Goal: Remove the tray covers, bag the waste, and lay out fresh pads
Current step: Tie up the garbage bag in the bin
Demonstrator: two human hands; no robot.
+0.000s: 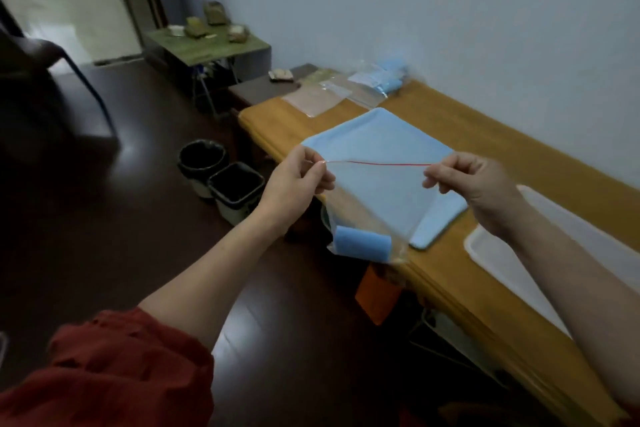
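I hold a clear zip bag (pixel 367 204) with a red seal line in front of me, above the edge of the wooden table (pixel 491 135). My left hand (pixel 294 180) pinches its top left corner and my right hand (pixel 474 184) pinches the top right corner, stretching the seal taut. A rolled blue pad (pixel 362 243) lies in the bottom of the bag. Behind the bag a tray covered with a blue pad (pixel 377 139) sits on the table. A bare white tray (pixel 512 253) lies to the right, partly hidden by my right forearm.
Two black-lined bins (pixel 221 173) stand on the dark floor left of the table. At the table's far end lie clear bags (pixel 322 97) and a packet of blue pads (pixel 384 76). A small green side table (pixel 207 42) and a chair (pixel 41 55) stand further back.
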